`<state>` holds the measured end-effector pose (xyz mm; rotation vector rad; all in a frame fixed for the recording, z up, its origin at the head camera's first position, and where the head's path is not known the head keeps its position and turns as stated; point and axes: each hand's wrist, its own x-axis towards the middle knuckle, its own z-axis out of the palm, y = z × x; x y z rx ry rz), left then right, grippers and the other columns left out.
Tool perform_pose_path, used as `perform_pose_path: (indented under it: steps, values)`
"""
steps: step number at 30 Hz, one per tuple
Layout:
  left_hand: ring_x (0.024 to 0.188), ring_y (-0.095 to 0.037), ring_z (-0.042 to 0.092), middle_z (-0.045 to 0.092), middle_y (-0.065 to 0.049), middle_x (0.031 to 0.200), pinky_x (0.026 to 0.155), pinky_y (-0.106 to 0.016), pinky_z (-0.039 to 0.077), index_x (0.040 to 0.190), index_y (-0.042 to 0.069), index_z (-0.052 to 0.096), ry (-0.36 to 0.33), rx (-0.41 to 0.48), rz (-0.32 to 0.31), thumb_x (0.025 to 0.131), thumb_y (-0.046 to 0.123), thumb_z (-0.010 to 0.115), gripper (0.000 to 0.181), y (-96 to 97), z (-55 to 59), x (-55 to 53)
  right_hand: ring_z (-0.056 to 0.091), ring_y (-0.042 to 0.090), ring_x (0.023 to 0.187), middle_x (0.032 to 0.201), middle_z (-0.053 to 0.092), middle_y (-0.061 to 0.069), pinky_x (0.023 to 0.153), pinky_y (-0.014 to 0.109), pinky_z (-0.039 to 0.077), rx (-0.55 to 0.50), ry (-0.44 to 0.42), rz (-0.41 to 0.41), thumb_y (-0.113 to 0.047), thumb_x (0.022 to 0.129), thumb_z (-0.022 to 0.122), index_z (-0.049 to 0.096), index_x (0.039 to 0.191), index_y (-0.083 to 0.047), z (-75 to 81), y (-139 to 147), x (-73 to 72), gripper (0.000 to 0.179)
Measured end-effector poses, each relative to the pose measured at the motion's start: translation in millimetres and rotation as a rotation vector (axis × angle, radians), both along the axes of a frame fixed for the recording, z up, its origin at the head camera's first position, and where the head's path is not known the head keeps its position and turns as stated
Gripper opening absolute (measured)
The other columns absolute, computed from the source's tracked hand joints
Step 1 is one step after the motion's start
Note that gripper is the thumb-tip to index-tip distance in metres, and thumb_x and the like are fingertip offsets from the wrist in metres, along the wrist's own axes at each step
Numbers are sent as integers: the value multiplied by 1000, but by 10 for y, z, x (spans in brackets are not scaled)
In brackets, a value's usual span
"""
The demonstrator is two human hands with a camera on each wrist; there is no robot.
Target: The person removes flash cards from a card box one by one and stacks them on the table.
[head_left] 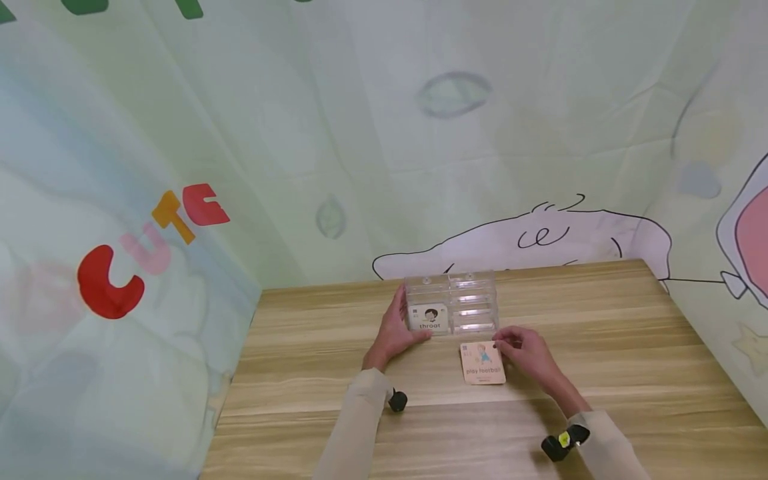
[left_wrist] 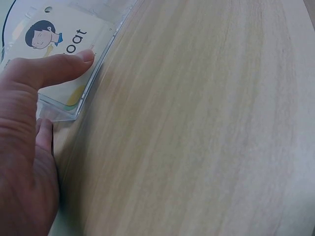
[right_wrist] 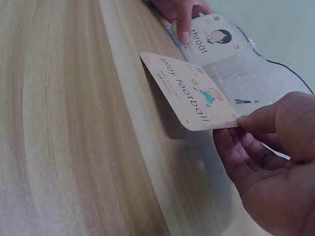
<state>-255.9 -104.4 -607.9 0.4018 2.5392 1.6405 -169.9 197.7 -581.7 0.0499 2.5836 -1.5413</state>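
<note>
A clear plastic card rack [head_left: 474, 312] with two side-by-side columns stands near the back edge of the table. My left hand [head_left: 396, 331] grips its left side, the thumb lying over the front of a "throat" flashcard [left_wrist: 69, 42] in the left column. Fine slots line the right column, which shows no card. Between thumb and fingers, my right hand [head_left: 528, 353] pinches one corner of a "play football" flashcard [right_wrist: 184, 93]. This card is held tilted over the tabletop, in front of the rack's right column, its picture side showing.
The wood-grain table [head_left: 312, 347] backs onto a pale green printed cloth [head_left: 372, 147] with cartoon drawings. Another part of the cloth, with coloured letters [head_left: 111, 283], hangs along the left side. Black wrist cameras [head_left: 564, 442] sit on both sleeves.
</note>
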Motion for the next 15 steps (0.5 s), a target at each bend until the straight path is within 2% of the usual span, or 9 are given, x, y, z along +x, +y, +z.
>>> perform_pose_path:
  steps: [5,15]
  values:
    - [153,-26,31,27,-12,169,124,-33,28,168,17,8,-2,0,-1,70,17,97,132,-1,-2,3,68,27,95,100,71,12,70,29,61,20,-10,-3,-1,98,65,71,106,2,-32,-6,15,11]
    - [153,-25,31,27,-11,169,124,-33,28,168,19,9,-8,1,4,71,17,97,131,-2,4,9,63,23,85,96,71,10,67,30,58,151,-1,31,-3,97,67,73,102,0,-64,-3,-16,9]
